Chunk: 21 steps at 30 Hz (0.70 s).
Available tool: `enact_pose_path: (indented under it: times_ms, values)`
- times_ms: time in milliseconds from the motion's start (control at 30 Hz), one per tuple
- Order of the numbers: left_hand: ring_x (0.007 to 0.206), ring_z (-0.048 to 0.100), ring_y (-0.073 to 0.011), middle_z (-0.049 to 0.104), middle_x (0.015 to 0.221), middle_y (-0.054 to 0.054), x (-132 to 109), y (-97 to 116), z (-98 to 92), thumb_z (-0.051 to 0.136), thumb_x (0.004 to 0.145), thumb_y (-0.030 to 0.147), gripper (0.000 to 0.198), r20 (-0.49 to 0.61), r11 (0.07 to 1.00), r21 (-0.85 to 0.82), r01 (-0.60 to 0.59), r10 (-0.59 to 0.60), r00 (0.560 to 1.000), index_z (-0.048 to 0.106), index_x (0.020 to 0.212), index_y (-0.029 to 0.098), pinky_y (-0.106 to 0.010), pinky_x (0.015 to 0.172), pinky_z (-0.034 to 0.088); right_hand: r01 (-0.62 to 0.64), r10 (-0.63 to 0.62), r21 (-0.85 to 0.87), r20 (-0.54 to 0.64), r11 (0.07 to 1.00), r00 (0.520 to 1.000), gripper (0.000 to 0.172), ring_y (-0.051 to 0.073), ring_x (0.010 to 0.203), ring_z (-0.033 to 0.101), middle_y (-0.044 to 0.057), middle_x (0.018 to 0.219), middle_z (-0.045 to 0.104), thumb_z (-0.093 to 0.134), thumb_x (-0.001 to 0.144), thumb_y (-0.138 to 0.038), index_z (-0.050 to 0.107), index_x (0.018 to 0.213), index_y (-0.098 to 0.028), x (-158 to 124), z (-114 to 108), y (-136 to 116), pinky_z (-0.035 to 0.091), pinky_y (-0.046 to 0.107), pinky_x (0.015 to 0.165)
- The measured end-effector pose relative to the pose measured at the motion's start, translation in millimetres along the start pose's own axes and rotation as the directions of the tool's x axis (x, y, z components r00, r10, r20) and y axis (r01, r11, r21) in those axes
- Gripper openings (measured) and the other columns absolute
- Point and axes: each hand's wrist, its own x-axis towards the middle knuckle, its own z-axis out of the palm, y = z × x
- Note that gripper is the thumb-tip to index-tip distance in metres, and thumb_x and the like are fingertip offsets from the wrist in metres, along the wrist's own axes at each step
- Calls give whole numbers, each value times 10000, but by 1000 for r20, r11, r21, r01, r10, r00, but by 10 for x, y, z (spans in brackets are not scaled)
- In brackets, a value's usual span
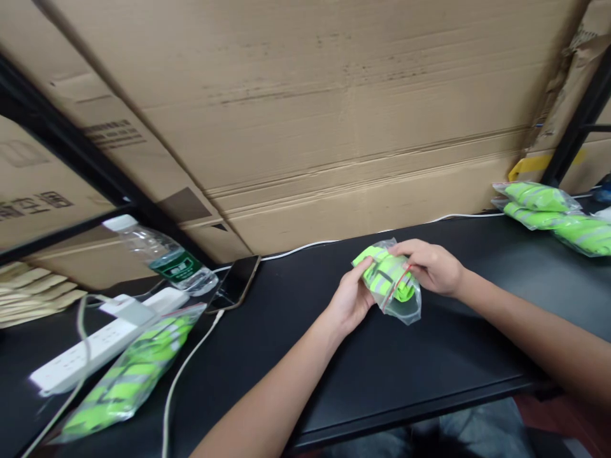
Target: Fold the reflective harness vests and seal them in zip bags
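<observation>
A clear zip bag holding a folded neon-green item with grey reflective strips rests just above the black table at centre. My left hand pinches the bag's left side, fingers closed on it. My right hand grips the bag's top right edge by the red zip line, fingers curled over it.
A bagged green item lies at the front left beside a white power strip with cables. A water bottle lies on its side next to a phone. Several bagged green items are piled at the far right. Cardboard boxes wall the back.
</observation>
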Motion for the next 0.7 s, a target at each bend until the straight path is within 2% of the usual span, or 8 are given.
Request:
enact_pose_path:
  times_ms: [67,133,200,300,367,467,567,700]
  values:
    - [875,725,-241,758,1029,-138,24,7,-30,747,832,250,266,-53,996,-24,-90,89,995,706,1058,115,-351,763,618,-55,50,-78,-67,995,997,27,229,1047,675,101,1082,716,622,925,-242,606,943,-230,39,-47,-27,576,413,868]
    - [884,715,-213,756,1038,-104,56,45,-79,754,826,228,239,-110,981,-48,-190,184,977,705,1041,137,-333,774,614,-272,257,-63,-175,960,950,106,222,931,661,85,971,710,715,849,-263,641,913,-220,66,-74,-60,562,408,838]
    - [887,709,-195,755,1038,-78,85,87,-124,773,811,223,233,-164,957,-66,-281,268,949,697,1023,162,-317,767,607,-508,509,64,-206,859,836,151,191,778,625,52,819,676,756,803,-316,644,808,-214,85,-54,-103,555,377,764]
    - [856,711,-191,755,1009,-66,105,105,-150,819,766,229,272,-209,928,-69,-367,347,914,689,999,176,-312,732,594,-713,746,260,-47,651,664,213,141,576,571,23,658,626,745,796,-376,647,753,-192,112,65,-186,526,311,565]
    - [845,714,-196,754,1004,-65,100,88,-138,846,734,234,315,-212,913,-61,-403,383,899,687,1001,179,-318,720,585,-783,813,356,98,510,574,273,131,479,557,23,605,622,725,800,-434,670,820,-167,136,165,-246,478,276,429]
    - [867,712,-201,750,1025,-62,76,59,-104,870,709,240,363,-199,892,-44,-450,434,879,684,1016,191,-329,728,580,-826,855,460,231,325,465,396,160,475,601,38,624,630,686,811,-523,664,915,-141,191,254,-333,486,277,353]
    - [905,706,-195,746,1060,-56,49,54,-75,883,703,249,404,-184,870,-34,-491,477,859,676,1048,214,-324,748,576,-829,866,523,304,196,397,442,148,457,587,13,618,598,690,809,-548,652,969,-137,254,254,-404,502,274,338]
    - [916,709,-194,743,1092,-62,19,49,-45,895,696,272,464,-136,849,-5,-529,523,841,664,1096,229,-302,737,568,-771,891,632,302,80,340,472,54,358,421,-53,550,533,822,716,-490,661,999,-148,285,247,-452,376,182,282]
